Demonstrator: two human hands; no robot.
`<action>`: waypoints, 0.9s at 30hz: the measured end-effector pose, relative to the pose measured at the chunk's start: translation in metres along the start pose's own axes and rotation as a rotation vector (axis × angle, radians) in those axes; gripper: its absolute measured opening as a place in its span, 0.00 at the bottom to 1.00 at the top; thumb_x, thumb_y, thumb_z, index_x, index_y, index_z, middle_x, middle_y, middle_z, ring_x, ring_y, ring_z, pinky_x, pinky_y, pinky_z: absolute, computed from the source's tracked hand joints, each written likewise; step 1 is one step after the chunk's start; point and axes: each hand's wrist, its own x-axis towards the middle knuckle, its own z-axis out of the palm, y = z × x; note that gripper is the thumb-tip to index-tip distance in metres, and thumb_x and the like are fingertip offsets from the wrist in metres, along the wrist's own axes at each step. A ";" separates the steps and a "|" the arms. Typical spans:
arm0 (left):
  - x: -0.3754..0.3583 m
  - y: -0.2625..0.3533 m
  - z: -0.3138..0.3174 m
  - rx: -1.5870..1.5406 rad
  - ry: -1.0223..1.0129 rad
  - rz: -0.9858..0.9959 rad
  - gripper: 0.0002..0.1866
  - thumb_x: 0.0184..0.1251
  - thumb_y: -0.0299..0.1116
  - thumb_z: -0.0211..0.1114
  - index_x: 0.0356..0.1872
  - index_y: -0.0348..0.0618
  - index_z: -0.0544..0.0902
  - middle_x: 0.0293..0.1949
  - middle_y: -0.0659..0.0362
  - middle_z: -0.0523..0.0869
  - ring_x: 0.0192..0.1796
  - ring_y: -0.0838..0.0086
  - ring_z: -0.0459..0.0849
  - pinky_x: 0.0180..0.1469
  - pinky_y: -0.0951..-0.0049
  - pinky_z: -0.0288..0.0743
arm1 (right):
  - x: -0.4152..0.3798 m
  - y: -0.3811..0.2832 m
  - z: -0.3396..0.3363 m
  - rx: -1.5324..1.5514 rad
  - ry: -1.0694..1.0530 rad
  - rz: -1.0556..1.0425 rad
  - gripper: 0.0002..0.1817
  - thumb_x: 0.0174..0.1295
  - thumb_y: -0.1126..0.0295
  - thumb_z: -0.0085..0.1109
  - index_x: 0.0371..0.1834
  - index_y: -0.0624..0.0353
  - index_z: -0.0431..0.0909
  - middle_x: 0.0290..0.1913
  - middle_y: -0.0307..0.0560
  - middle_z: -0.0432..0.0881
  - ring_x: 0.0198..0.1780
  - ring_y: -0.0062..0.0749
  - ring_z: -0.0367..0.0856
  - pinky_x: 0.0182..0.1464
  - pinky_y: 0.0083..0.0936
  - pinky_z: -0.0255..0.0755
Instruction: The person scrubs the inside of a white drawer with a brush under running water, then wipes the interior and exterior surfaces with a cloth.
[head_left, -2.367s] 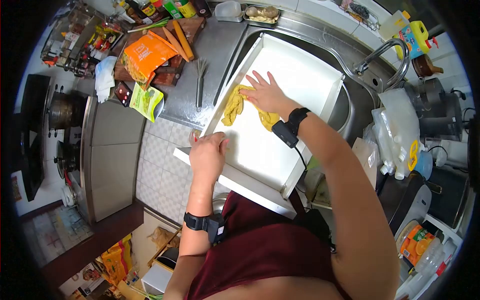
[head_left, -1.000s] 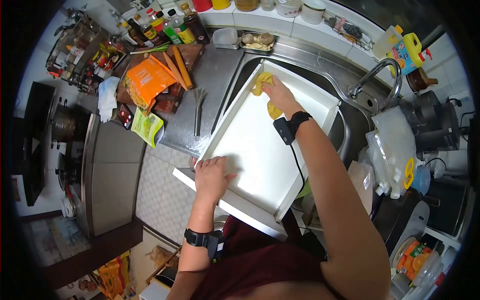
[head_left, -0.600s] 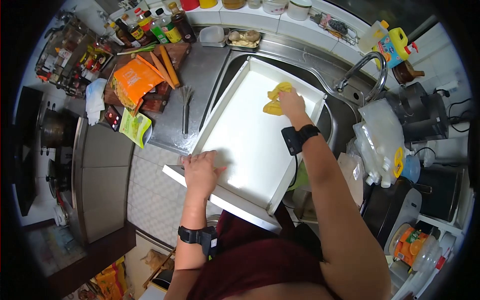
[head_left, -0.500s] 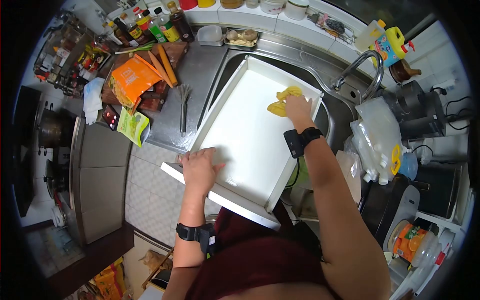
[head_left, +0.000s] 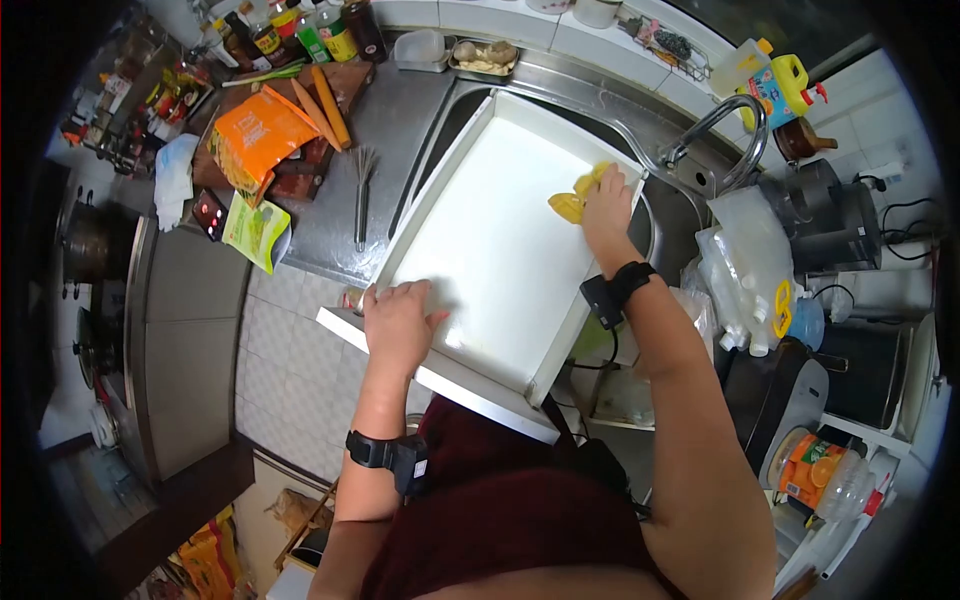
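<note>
A white drawer (head_left: pixel 490 240) rests tilted across the sink, its front panel towards my body. My left hand (head_left: pixel 398 325) grips the drawer at its near left corner, the thumb reaching over the inside. At the far right of the drawer, my right hand (head_left: pixel 606 212) presses a yellow cloth (head_left: pixel 568 207) against the inner side wall near the corner. Part of the cloth is hidden under the fingers. A black band with a small device sits on each wrist.
The steel sink (head_left: pixel 660 215) with its faucet (head_left: pixel 745 105) lies beyond the drawer. On the left counter are a whisk (head_left: pixel 362 200), an orange packet (head_left: pixel 262 135), carrots (head_left: pixel 330 105) and several bottles. Plastic bags (head_left: pixel 745 265) hang at the right.
My right hand has shifted slightly right with the yellow cloth, from the drawer's floor to its side wall. The left hand keeps its hold. The view has moved a little.
</note>
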 end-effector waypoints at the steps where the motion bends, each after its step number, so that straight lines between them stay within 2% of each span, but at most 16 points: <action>1: 0.000 0.000 0.000 -0.002 0.000 0.001 0.22 0.56 0.43 0.69 0.51 0.46 0.80 0.46 0.55 0.85 0.52 0.60 0.80 0.66 0.52 0.59 | -0.003 0.008 -0.032 0.087 0.024 -0.082 0.25 0.63 0.65 0.50 0.63 0.61 0.69 0.66 0.53 0.66 0.56 0.47 0.71 0.59 0.32 0.64; 2: 0.000 0.000 -0.001 -0.003 -0.002 0.002 0.22 0.56 0.43 0.69 0.51 0.46 0.81 0.46 0.55 0.85 0.52 0.60 0.80 0.66 0.52 0.59 | -0.007 0.012 -0.048 0.175 0.047 -0.162 0.24 0.62 0.65 0.52 0.62 0.61 0.70 0.64 0.52 0.67 0.53 0.45 0.73 0.55 0.29 0.70; 3: 0.000 0.000 -0.001 -0.004 -0.003 0.005 0.22 0.56 0.43 0.69 0.51 0.46 0.81 0.46 0.55 0.85 0.51 0.61 0.80 0.66 0.52 0.59 | -0.007 0.012 -0.034 0.119 0.061 -0.148 0.22 0.60 0.63 0.55 0.57 0.62 0.74 0.58 0.49 0.72 0.48 0.39 0.76 0.45 0.29 0.74; 7: 0.002 0.000 0.001 -0.008 0.022 0.018 0.21 0.57 0.44 0.68 0.50 0.46 0.81 0.45 0.55 0.85 0.50 0.61 0.81 0.66 0.52 0.59 | -0.003 0.007 -0.029 0.106 -0.161 -0.071 0.16 0.59 0.64 0.55 0.47 0.60 0.80 0.51 0.50 0.78 0.47 0.41 0.78 0.46 0.32 0.74; 9: 0.002 0.000 0.000 -0.006 0.008 0.018 0.21 0.58 0.44 0.68 0.50 0.46 0.81 0.45 0.55 0.85 0.50 0.61 0.81 0.66 0.51 0.59 | -0.009 -0.004 -0.042 0.078 -0.247 -0.103 0.12 0.58 0.67 0.54 0.41 0.60 0.82 0.48 0.52 0.79 0.45 0.43 0.79 0.45 0.36 0.75; 12: 0.002 0.000 -0.002 -0.019 0.006 0.014 0.21 0.58 0.44 0.67 0.50 0.47 0.81 0.45 0.55 0.85 0.50 0.61 0.81 0.66 0.51 0.59 | -0.040 -0.021 -0.068 0.094 -0.342 -0.286 0.11 0.57 0.67 0.52 0.34 0.57 0.84 0.40 0.51 0.82 0.47 0.43 0.79 0.45 0.36 0.75; 14: 0.003 0.000 -0.002 -0.029 0.012 0.011 0.21 0.59 0.45 0.67 0.50 0.47 0.81 0.45 0.55 0.85 0.50 0.61 0.81 0.66 0.51 0.59 | -0.075 -0.035 -0.081 0.221 -0.285 -0.307 0.11 0.57 0.66 0.52 0.30 0.56 0.85 0.34 0.50 0.83 0.46 0.43 0.79 0.45 0.35 0.74; 16: 0.004 0.001 -0.002 -0.034 0.019 0.010 0.21 0.59 0.45 0.67 0.51 0.47 0.81 0.45 0.55 0.85 0.50 0.61 0.81 0.66 0.50 0.58 | -0.103 -0.048 -0.096 0.180 -0.403 -0.419 0.14 0.58 0.60 0.54 0.29 0.59 0.84 0.33 0.52 0.83 0.46 0.44 0.80 0.44 0.36 0.74; 19: 0.004 0.000 0.000 -0.054 -0.015 -0.012 0.21 0.59 0.45 0.67 0.50 0.47 0.81 0.46 0.55 0.85 0.50 0.61 0.81 0.67 0.50 0.58 | -0.130 -0.057 -0.140 0.381 -0.512 -0.410 0.20 0.54 0.52 0.61 0.29 0.61 0.84 0.33 0.54 0.82 0.43 0.45 0.81 0.42 0.38 0.75; 22: 0.001 0.000 -0.002 -0.048 -0.039 -0.018 0.20 0.60 0.45 0.66 0.50 0.47 0.81 0.46 0.55 0.85 0.50 0.61 0.82 0.67 0.49 0.57 | -0.140 -0.055 -0.156 0.395 -0.660 -0.625 0.16 0.53 0.58 0.62 0.35 0.61 0.85 0.34 0.46 0.83 0.43 0.44 0.81 0.40 0.36 0.76; 23: 0.001 0.000 -0.001 -0.046 -0.030 -0.016 0.20 0.60 0.45 0.66 0.50 0.47 0.81 0.45 0.55 0.85 0.50 0.61 0.82 0.67 0.49 0.57 | -0.148 -0.057 -0.137 0.393 -0.576 -0.661 0.22 0.46 0.51 0.69 0.33 0.61 0.84 0.31 0.49 0.83 0.40 0.42 0.82 0.40 0.36 0.76; 26: 0.000 -0.001 0.001 -0.042 -0.018 -0.020 0.20 0.60 0.44 0.66 0.50 0.47 0.81 0.44 0.55 0.86 0.50 0.61 0.82 0.67 0.49 0.57 | -0.152 -0.063 -0.114 0.424 -0.476 -0.685 0.22 0.44 0.52 0.70 0.33 0.60 0.84 0.28 0.50 0.82 0.36 0.38 0.83 0.37 0.35 0.76; 27: 0.000 -0.001 0.000 -0.040 -0.023 -0.025 0.20 0.60 0.44 0.67 0.49 0.47 0.81 0.43 0.54 0.86 0.50 0.60 0.82 0.67 0.49 0.57 | -0.138 -0.059 -0.118 0.533 -0.630 -0.743 0.19 0.47 0.55 0.68 0.35 0.59 0.84 0.29 0.50 0.82 0.35 0.38 0.83 0.37 0.35 0.77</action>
